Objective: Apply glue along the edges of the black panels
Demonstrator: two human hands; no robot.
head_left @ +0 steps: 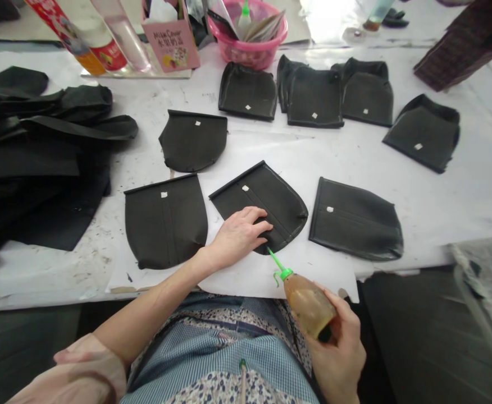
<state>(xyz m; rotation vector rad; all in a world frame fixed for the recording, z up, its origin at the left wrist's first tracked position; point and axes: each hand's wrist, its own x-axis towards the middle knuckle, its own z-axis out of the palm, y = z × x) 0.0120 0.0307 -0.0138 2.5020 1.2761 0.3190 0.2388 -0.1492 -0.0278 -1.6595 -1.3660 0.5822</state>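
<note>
A black pocket-shaped piece [279,205] with a small white mark lies at the centre of the white-covered table. My left hand [241,235] rests on its lower left part, fingers apart and pressing it flat. Wrapped in my right hand [341,350] is a squeeze bottle [309,303] of amber liquid. Its green nozzle points up and left, the tip at the piece's lower edge. Similar black pieces lie to the left [165,224] and to the right [355,221], and another [195,140] sits further back on the left.
Several folded black pieces [315,95] line the back. Black sheets [39,163] are heaped at the left. Behind stand a pink basket [250,47], a pink box [172,45] and bottles [122,33]. Another person's sleeve [460,45] reaches in at the upper right.
</note>
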